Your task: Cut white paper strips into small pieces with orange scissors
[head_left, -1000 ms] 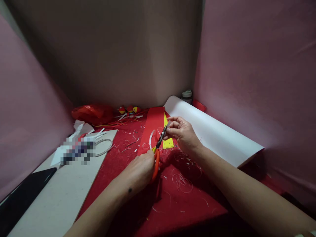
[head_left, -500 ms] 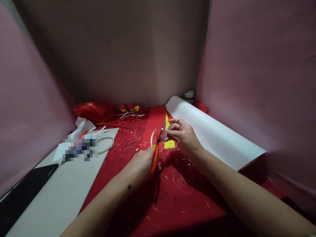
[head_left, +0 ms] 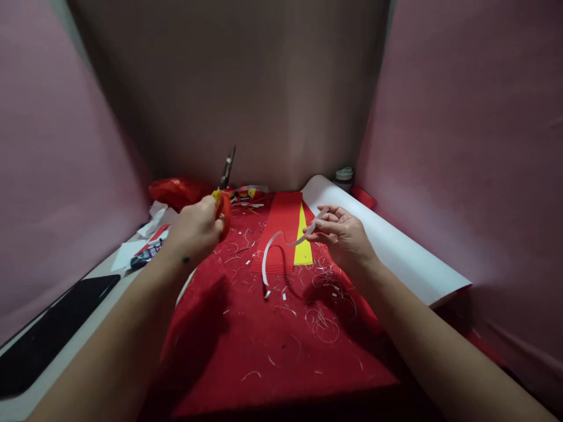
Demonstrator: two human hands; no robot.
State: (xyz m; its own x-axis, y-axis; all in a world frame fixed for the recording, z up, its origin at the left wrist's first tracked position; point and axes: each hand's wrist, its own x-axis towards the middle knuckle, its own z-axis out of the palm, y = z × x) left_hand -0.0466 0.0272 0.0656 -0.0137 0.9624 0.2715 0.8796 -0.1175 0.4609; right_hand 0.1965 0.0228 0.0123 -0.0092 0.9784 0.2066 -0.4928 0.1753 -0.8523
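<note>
My left hand [head_left: 200, 225] is closed round the orange and yellow handles of a pair of scissors [head_left: 227, 170], whose dark blades point up and away. Between the fingertips of my right hand [head_left: 341, 231] is a thin white strip [head_left: 266, 258]. The strip curls leftward in a wave over a ribbed red sheet [head_left: 281, 220], its lower end hanging above the red cloth. A yellow sheet [head_left: 303, 249] lies partly under the red one, just left of my right hand.
White sheet roll [head_left: 396, 246] at right, with a lidded container [head_left: 343, 176] behind it. Red plastic bag [head_left: 178, 190] at back left. Black phone-like slab [head_left: 57, 331] on a pale board at left. Thin offcuts lie scattered over the red cloth [head_left: 264, 369].
My left hand has moved left and up with the scissors, away from my right hand. The white strip now shows stretched out from my right fingertips. The view has shifted slightly.
</note>
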